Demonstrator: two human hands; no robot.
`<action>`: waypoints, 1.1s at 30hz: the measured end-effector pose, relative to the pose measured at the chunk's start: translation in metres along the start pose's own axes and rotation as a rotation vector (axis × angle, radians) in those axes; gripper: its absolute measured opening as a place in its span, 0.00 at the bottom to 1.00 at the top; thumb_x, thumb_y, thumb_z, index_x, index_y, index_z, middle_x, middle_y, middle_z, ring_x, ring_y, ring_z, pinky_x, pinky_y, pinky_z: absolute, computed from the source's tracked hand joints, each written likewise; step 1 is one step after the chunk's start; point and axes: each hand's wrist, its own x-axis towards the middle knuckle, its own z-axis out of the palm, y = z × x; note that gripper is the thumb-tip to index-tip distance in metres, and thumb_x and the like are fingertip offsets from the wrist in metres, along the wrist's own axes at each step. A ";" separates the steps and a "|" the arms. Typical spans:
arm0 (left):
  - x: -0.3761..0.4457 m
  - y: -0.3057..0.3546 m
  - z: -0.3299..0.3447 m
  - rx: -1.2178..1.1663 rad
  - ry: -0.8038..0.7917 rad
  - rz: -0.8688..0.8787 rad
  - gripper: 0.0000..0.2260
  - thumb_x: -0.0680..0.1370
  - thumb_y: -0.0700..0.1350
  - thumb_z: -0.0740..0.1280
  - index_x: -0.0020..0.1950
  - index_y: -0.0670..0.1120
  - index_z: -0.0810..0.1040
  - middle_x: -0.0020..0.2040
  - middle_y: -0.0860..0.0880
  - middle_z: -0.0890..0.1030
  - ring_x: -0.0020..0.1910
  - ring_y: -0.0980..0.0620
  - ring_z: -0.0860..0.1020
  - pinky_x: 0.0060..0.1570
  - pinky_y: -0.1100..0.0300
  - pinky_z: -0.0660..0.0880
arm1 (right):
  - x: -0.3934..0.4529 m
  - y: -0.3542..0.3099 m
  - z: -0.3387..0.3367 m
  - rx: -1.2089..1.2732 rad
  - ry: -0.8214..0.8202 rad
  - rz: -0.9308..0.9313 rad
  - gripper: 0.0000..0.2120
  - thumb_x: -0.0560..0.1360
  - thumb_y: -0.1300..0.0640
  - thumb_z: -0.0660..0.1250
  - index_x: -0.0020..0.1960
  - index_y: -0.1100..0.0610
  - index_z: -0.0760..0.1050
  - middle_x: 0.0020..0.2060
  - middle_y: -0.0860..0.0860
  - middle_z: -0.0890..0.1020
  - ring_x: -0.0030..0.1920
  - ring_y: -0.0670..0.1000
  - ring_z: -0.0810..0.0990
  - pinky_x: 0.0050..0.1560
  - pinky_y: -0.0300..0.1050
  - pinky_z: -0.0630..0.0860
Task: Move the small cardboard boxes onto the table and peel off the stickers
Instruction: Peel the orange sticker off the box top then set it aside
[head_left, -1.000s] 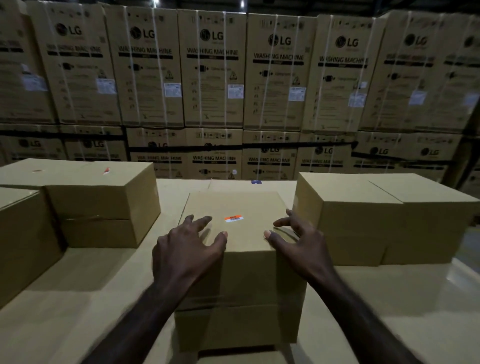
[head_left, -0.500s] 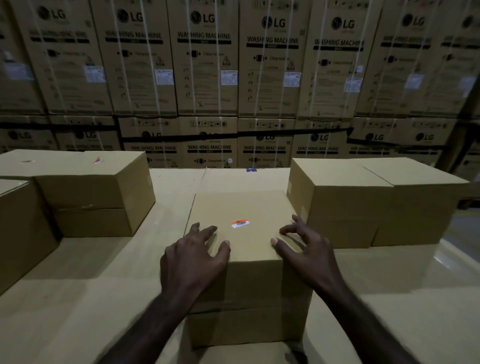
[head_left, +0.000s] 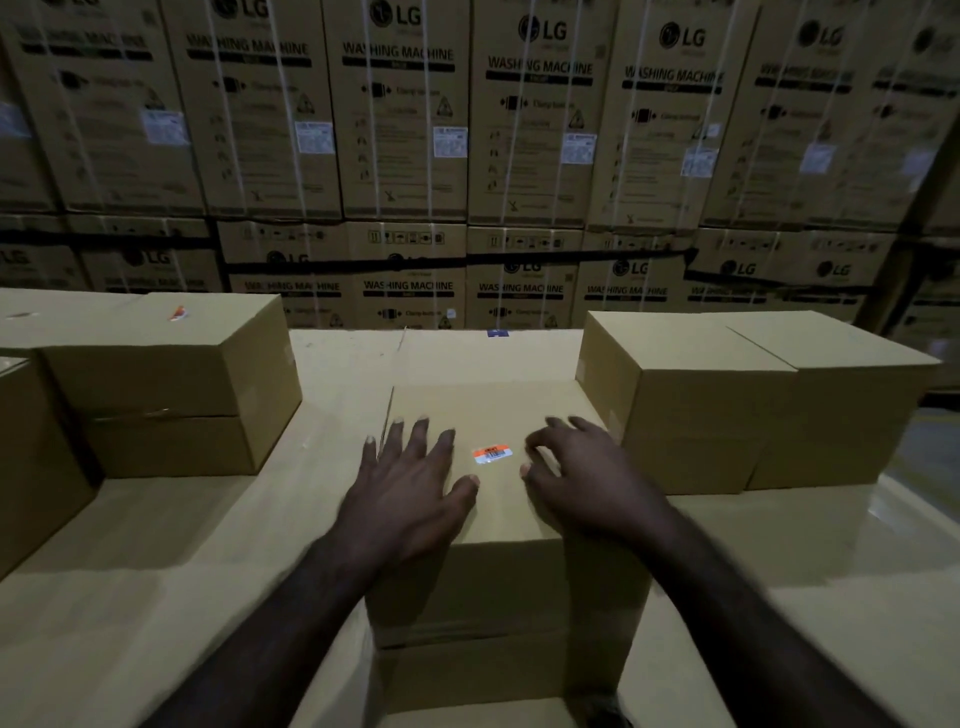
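A small cardboard box (head_left: 498, 587) stands on the table (head_left: 156, 597) right in front of me. An orange and white sticker (head_left: 492, 454) lies flat on the box's top. My left hand (head_left: 410, 488) rests on the box top with its fingers spread, just left of the sticker. My right hand (head_left: 582, 478) is over the box top just right of the sticker, its fingers slightly bent with the tips near the sticker's edge. Neither hand holds anything.
Two stacked boxes (head_left: 171, 384) stand at the left, one with an orange sticker (head_left: 178, 313) on top. More boxes (head_left: 727, 405) stand at the right. A wall of large washing machine cartons (head_left: 467, 130) rises behind the table.
Both hands have slid forward from the box's near edge onto its top, closing in on the sticker from either side. The camera moved closer to the box.
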 end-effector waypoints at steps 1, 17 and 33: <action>0.005 -0.002 0.000 0.012 -0.017 0.025 0.32 0.79 0.65 0.47 0.79 0.52 0.45 0.80 0.48 0.42 0.78 0.45 0.39 0.74 0.44 0.39 | 0.005 -0.003 0.002 0.055 -0.010 -0.006 0.20 0.80 0.48 0.61 0.70 0.50 0.70 0.70 0.49 0.71 0.72 0.53 0.65 0.71 0.55 0.62; 0.018 -0.006 0.013 0.016 -0.004 0.047 0.31 0.80 0.64 0.46 0.79 0.51 0.46 0.80 0.49 0.44 0.78 0.50 0.44 0.75 0.50 0.42 | 0.022 -0.014 0.012 0.207 0.055 -0.052 0.15 0.78 0.61 0.63 0.63 0.55 0.78 0.63 0.51 0.79 0.61 0.49 0.78 0.58 0.42 0.75; 0.018 -0.005 0.014 0.003 -0.008 0.051 0.32 0.80 0.64 0.46 0.79 0.51 0.46 0.80 0.49 0.44 0.78 0.50 0.43 0.75 0.49 0.42 | 0.032 -0.014 0.015 0.201 0.071 0.001 0.11 0.77 0.62 0.64 0.58 0.55 0.78 0.64 0.53 0.78 0.60 0.51 0.77 0.50 0.41 0.79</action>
